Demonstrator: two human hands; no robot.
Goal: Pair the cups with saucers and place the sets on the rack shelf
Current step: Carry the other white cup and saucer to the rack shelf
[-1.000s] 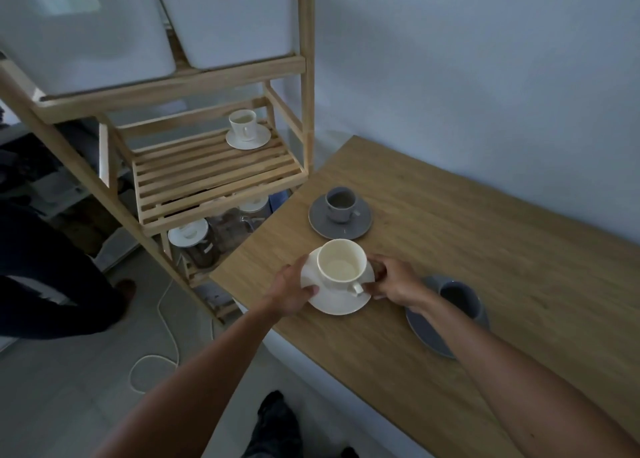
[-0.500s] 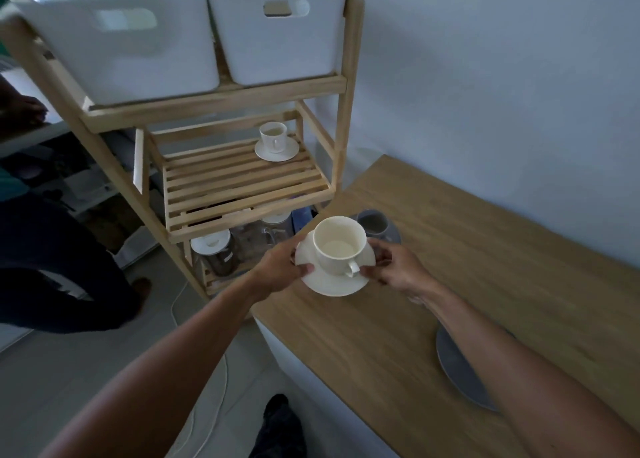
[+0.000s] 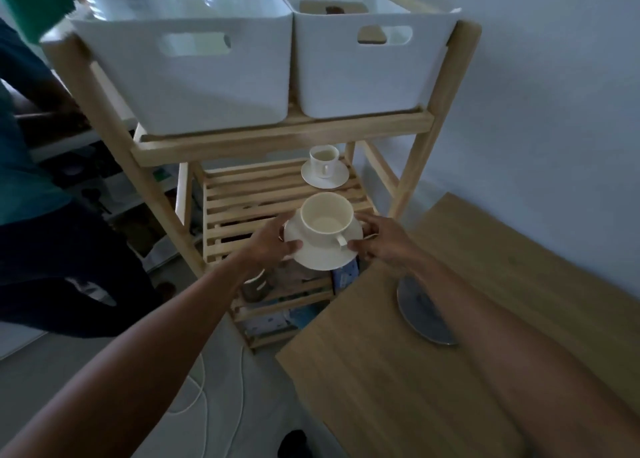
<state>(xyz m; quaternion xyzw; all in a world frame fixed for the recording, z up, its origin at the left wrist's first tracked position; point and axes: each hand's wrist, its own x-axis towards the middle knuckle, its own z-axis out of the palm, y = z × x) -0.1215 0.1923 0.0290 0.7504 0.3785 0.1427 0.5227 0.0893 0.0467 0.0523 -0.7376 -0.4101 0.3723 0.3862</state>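
A cream cup (image 3: 325, 220) stands upright on a white saucer (image 3: 320, 258), held in the air at the front edge of the slatted rack shelf (image 3: 242, 198). My left hand (image 3: 270, 241) grips the saucer's left rim and my right hand (image 3: 384, 237) grips its right rim. At the back right of the same shelf stands another white cup (image 3: 323, 159) on its saucer (image 3: 323, 177). A grey saucer (image 3: 412, 305) lies on the wooden table (image 3: 415, 371), mostly hidden by my right forearm.
Two white bins (image 3: 194, 73) fill the rack's top shelf just above the slatted shelf. Jars and boxes sit on the lower shelf (image 3: 277, 301). A person in dark trousers (image 3: 52, 249) stands left of the rack. A white cable (image 3: 204, 388) lies on the floor.
Both hands lifted the cream cup and saucer off the table and carried the set left and forward to the rack shelf's front. The view swung toward the rack.
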